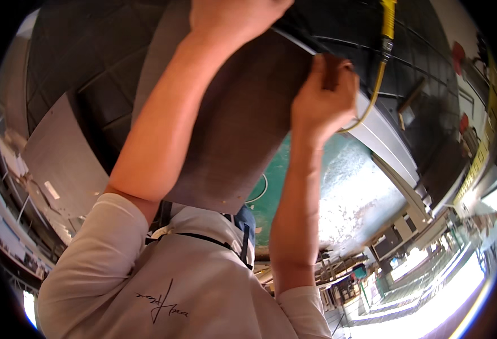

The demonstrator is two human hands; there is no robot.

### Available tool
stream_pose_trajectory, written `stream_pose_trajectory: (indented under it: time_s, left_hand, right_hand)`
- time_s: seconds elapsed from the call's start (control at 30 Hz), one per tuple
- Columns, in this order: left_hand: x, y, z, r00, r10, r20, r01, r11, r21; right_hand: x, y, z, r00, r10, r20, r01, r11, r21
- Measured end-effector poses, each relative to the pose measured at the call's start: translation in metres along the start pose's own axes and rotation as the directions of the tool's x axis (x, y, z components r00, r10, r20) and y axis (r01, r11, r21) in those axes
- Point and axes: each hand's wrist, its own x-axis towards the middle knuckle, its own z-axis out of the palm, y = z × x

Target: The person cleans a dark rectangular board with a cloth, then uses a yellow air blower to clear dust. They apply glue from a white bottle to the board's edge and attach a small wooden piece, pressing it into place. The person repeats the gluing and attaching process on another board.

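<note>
A broad dark brown board point(237, 124) stretches from the top of the view down to my waist, under my left forearm. My left hand point(243, 14) is over the board's far part; the upper edge of the picture cuts it off and its fingers are hidden. By the board's right edge, my right hand point(326, 99) is closed, thumb and fingers curled around a small dark brown piece point(331, 70). Whether that piece is loose or joined to the board, I cannot tell. A yellow hose point(379, 82) with a metal coupling hangs just right of this hand.
Black ribbed surfaces point(118, 62) lie beyond the board. On the left stands a grey-brown panel point(62, 152) with a small pale label. A light metal rail point(381, 133) runs diagonally at right, above green floor point(279, 164). Stacked wooden pieces point(339, 271) are at lower right.
</note>
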Motion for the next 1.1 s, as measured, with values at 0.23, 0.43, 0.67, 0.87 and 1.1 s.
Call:
stream_pose_trajectory:
  time_s: [0.23, 0.43, 0.67, 0.87, 1.1]
  left_hand:
    - [-0.007, 0.008, -0.001, 1.0, -0.016, 0.017, 0.016, 1.0, -0.014]
    - [0.003, 0.005, -0.003, 0.996, -0.079, 0.039, 0.079, 0.997, -0.014]
    - [0.0, -0.002, -0.001, 0.995, -0.082, 0.065, 0.083, 0.996, -0.014]
    - [0.003, -0.002, -0.004, 0.999, -0.028, 0.041, 0.03, 0.998, -0.051]
    - [-0.002, -0.007, 0.0, 0.999, 0.025, -0.047, -0.027, 0.998, -0.052]
  right_hand:
    - [-0.017, 0.003, -0.009, 1.0, -0.011, -0.006, 0.011, 0.999, 0.039]
    - [-0.053, 0.008, -0.017, 0.968, -0.251, -0.024, 0.249, 0.966, -0.074]
    - [-0.041, 0.003, -0.011, 0.999, 0.028, 0.041, -0.026, 0.999, -0.042]
    - [-0.001, 0.008, 0.007, 0.999, 0.032, 0.012, -0.033, 0.994, 0.106]
    - [-0.049, 0.007, -0.009, 1.0, -0.027, -0.007, 0.027, 1.0, 0.012]
